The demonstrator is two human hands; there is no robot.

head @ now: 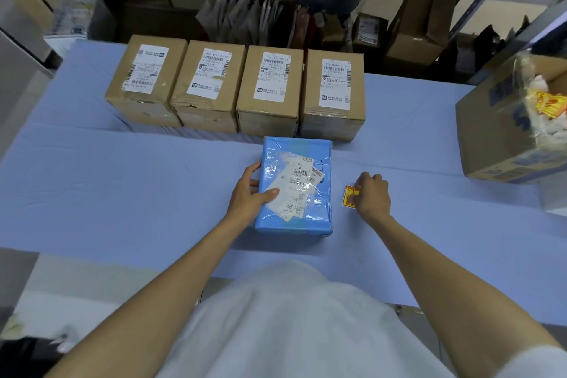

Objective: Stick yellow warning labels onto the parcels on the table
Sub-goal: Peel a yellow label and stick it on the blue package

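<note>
Five parcels (270, 92), none labelled; our left hand (248, 193) grips the blue parcel (306, 218), right hand (372, 196) pinches a yellow label (349, 195) at three o'clock.

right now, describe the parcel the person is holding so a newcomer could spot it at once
On the blue-covered table, find the row of four brown boxes at the back. Just in front of it lies the blue parcel, gripped by the left hand; it alone is wrapped in shiny blue plastic, not cardboard.
</note>
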